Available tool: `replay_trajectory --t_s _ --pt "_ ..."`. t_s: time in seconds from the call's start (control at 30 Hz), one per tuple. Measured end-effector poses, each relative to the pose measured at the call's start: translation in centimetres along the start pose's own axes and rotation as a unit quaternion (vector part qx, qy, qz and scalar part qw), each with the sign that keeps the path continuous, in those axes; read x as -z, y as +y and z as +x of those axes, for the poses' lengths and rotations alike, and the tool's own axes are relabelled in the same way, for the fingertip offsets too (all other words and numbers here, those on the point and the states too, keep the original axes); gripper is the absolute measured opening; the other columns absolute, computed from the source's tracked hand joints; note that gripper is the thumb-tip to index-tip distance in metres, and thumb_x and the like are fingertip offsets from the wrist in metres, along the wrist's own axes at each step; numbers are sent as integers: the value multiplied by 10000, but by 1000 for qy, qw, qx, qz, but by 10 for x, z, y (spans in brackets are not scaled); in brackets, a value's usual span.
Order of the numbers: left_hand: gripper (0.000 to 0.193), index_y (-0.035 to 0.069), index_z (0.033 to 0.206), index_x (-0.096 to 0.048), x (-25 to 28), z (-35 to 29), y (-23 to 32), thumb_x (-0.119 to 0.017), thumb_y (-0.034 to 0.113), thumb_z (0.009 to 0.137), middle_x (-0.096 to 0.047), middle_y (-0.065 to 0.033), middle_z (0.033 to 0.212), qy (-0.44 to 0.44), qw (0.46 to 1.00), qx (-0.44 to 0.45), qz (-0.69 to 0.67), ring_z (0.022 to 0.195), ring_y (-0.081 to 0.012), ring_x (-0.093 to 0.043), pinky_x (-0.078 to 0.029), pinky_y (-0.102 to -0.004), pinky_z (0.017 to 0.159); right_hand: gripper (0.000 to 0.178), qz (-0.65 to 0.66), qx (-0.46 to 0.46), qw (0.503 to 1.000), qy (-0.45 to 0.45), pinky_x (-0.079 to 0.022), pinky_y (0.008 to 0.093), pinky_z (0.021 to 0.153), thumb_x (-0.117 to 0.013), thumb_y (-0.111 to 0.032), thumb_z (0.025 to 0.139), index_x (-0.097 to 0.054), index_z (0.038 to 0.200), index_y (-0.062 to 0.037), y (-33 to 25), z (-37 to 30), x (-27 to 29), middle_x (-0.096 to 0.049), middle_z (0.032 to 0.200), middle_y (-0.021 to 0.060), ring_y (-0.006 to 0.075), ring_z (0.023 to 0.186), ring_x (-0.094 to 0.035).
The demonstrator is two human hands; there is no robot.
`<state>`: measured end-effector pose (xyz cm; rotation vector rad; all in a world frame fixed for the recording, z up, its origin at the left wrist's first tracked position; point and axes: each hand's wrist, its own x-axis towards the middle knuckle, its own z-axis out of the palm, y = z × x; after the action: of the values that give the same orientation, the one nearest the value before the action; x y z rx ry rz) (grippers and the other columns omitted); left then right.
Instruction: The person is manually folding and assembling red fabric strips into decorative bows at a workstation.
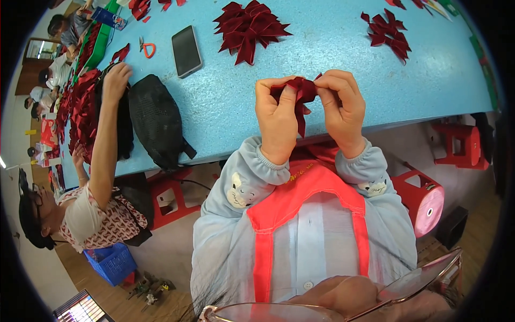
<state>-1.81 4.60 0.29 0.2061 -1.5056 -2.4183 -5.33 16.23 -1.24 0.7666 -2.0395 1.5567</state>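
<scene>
Between my two hands, just over the table's near edge, is a dark red velvet ribbon bow, one tail hanging down. My left hand is closed on its left loop, the thumb pressed on the front. With thumb and fingertips, my right hand pinches the bow's right side near the knot. Fingers partly hide the loops. Farther back on the blue table lies a pile of similar red bows. A smaller group of bows lies to the far right.
Left on the table are a phone, orange-handled snips and a black mesh bag. A co-worker reaches in at a heap of red ribbon. Red stools stand beside the table; a blue basket is on the floor.
</scene>
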Motion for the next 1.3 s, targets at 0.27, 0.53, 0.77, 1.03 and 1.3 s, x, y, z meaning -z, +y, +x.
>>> replay_trajectory --t_s 0.27,0.53,0.77,1.03,1.3 --pt "94 45 978 -404 -5 -4 -4 -464 87 920 -559 -66 856 27 999 7 -38 646 -104 -556 -448 -211 484 91 90 -105 987 77 -455 219 582 -527 12 860 -540 944 -20 -12 -7 -15 -558 890 49 103 672 -541" --pt "89 54 989 -411 8 0 -12 -460 82 920 -519 -23 768 -2 998 -41 50 560 -52 -443 -359 -182 467 97 228 -230 946 18 -387 187 484 -451 -73 923 -485 1008 -40 -14 2 -12 -556 894 52 64 565 -473" --pt "253 41 1080 -443 11 6 -3 -559 65 857 -500 -88 1010 -36 989 -132 -49 833 -126 -530 -464 -229 614 98 245 -215 943 72 -410 208 494 -425 -107 941 -454 996 -32 -10 5 -22 -558 846 58 88 574 -500" --pt "223 51 996 -579 22 1 5 -621 23 779 -474 -131 1072 -30 938 -244 244 910 -205 -540 -481 -263 729 101 247 -146 956 53 -460 219 544 -441 -90 934 -447 1010 -23 -12 1 -27 -558 794 53 100 608 -539" --pt "87 17 887 -596 27 6 -1 -605 42 804 -501 -96 1016 -6 979 -117 170 859 -158 -536 -471 -273 699 101 277 -149 949 14 -464 235 637 -446 -61 924 -482 1004 -12 -8 -4 -26 -553 934 76 121 713 -545"
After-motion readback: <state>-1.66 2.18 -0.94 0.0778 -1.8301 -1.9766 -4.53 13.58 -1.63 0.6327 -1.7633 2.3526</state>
